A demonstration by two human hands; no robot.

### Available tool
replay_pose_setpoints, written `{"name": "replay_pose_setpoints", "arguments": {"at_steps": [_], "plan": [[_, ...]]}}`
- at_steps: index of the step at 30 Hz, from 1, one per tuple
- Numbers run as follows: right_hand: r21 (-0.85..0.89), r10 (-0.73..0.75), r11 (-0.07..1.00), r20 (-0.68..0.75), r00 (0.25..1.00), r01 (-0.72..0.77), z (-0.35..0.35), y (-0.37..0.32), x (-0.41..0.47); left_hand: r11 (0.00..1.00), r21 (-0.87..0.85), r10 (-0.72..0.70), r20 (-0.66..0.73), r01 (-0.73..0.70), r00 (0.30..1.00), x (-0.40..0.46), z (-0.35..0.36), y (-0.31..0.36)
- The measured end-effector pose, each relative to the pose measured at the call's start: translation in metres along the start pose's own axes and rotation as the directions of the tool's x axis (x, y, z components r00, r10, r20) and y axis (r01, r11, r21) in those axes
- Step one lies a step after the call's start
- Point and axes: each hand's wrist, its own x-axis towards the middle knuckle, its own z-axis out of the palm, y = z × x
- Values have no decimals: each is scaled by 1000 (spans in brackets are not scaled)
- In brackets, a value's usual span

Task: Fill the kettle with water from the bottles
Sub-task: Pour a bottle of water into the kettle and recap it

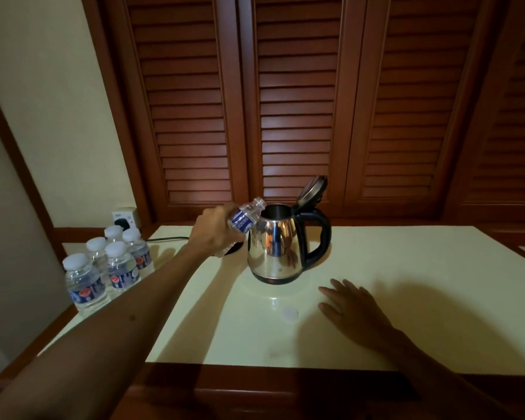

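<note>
Left hand (pixel 217 230) brings an uncapped bottle (pixel 243 219) to the kettle (pixel 275 247); pouring looks about to start.

Its grip wraps the bottle's body, neck tilted just beside the open rim, lid (pixel 312 189) up. Next it must tip further, over the opening. Right hand (pixel 350 310) lies flat, holding nothing, on the table (pixel 406 268). A loose cap (pixel 290 314) sits nearby; five capped bottles (pixel 109 265) look full. Kettle contents can't be seen.
</note>
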Motion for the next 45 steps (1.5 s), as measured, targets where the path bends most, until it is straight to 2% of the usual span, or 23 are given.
{"name": "replay_pose_setpoints", "arguments": {"at_steps": [11, 22, 45], "plan": [[-4, 5, 1000, -33, 999, -5, 6, 4, 3, 966, 253, 43, 44, -53, 998, 19, -9, 2], [38, 22, 999, -44, 999, -20, 5, 3, 2, 917, 386, 71, 96, -103, 993, 23, -18, 4], [100, 40, 994, -62, 997, -34, 3, 0, 2, 885, 454, 47, 142, -107, 989, 34, -18, 5]]}}
